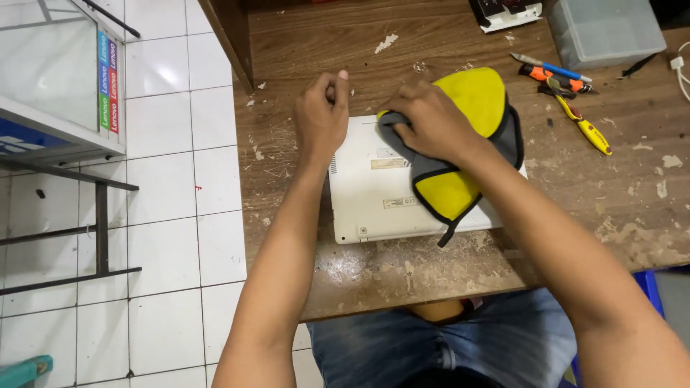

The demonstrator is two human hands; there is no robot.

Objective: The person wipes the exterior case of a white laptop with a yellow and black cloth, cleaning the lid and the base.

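Observation:
A white laptop (pixel 374 194) lies bottom side up on a worn wooden table (pixel 460 266). My left hand (pixel 321 118) rests on the laptop's far left corner, fingers curled over its edge. My right hand (pixel 429 122) presses a yellow cloth with grey edging (pixel 467 144) onto the laptop's upper middle, fingers bunched into the fabric. The cloth drapes across the right part of the laptop and hides that side.
Screwdrivers and a pen (pixel 568 93) lie on the table to the right. A grey plastic box (pixel 607 29) and a white device (pixel 507 13) stand at the back. A glass cabinet on a metal frame (pixel 57 86) stands left on the white tiled floor (pixel 172 251).

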